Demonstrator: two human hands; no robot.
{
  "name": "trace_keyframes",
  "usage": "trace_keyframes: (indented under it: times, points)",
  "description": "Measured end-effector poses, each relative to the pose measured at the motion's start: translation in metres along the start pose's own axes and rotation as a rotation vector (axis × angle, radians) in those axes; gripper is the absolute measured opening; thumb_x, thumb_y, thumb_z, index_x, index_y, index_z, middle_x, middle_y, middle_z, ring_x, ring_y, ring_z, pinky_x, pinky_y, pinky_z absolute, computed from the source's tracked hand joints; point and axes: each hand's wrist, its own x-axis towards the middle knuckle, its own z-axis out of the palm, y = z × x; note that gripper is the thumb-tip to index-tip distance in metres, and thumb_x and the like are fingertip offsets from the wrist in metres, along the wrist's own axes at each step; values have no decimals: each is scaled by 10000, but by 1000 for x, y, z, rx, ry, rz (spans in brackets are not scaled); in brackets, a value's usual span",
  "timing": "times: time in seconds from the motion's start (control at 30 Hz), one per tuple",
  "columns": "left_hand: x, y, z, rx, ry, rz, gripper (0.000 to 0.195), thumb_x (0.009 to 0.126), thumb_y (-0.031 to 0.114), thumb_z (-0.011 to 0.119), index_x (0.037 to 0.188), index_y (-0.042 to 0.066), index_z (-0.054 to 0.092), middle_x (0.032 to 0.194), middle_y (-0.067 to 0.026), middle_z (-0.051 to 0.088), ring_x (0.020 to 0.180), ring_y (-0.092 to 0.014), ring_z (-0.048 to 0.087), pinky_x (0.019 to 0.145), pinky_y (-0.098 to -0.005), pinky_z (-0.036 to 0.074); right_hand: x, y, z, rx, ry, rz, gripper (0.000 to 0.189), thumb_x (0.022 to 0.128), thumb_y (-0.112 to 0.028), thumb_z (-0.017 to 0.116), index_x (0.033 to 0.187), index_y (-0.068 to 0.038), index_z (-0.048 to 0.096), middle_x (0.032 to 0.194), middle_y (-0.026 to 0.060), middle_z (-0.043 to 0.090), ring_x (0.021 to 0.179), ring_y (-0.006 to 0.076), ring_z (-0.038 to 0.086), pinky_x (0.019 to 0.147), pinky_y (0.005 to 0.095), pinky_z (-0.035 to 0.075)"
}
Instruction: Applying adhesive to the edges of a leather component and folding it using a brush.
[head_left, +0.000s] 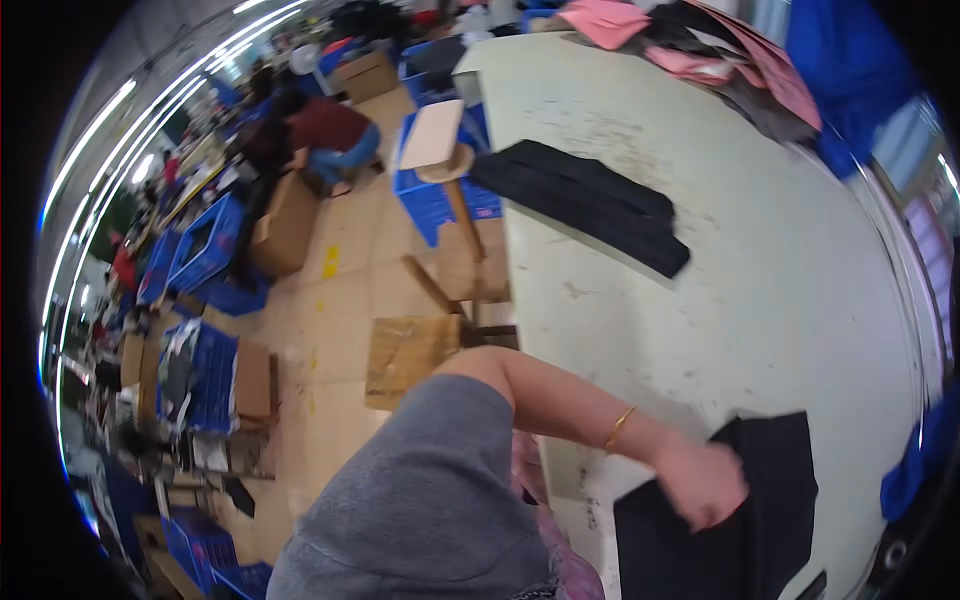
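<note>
My left hand (703, 486) reaches in from the left, over a folded black cloth piece (776, 487) on the pale table. It is blurred, its fingers look curled, and whether they pinch the cloth is unclear. A gold-coloured bracelet (619, 429) circles the wrist, and a grey sleeve (427, 487) covers the upper arm. My right hand is out of view. Farther up the table (750, 322) lies a second folded black cloth piece (592, 202), its left end at the table's edge.
Pink and dark cloth (697, 52) lies piled at the table's far end. Left of the table stand a wooden stool (412, 352), a padded board on a post (435, 142) and a blue crate (420, 195). A person (330, 139) crouches beside a cardboard box (289, 225).
</note>
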Motion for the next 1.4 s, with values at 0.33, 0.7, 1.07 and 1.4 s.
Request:
trace_keyframes:
  times: [0.33,0.7,1.07,1.4]
  points:
    - [-72,25,19,309,-199,350,96,705,138,652,629,79,650,733,-84,612,583,-309,541,588,-384,428,21,-8,14,-125,-90,347,230,926,-124,590,1047,60,657,997,218,657,843,319,664,775,375,553]
    - [-44,21,0,-235,-352,-292,143,599,167,585,640,51,659,632,-109,655,553,-343,528,583,-409,460,70,-101,-3,1269,-615,527,436,956,-186,586,1368,-52,531,757,78,597,567,158,470,556,281,432]
    - [-43,-26,-20,-961,-27,-561,117,799,126,632,813,39,709,656,11,622,583,-82,510,547,-223,426,131,-208,-11,684,-532,-228,841,760,-153,609,1537,-159,287,751,183,684,596,389,638,569,477,495]
    - [-33,-6,-22,-996,-134,-735,86,829,-24,595,865,0,670,773,11,636,647,-45,497,611,-164,402,30,-91,9,360,-559,901,507,866,-220,638,1322,-22,534,750,220,674,656,396,652,596,440,494]
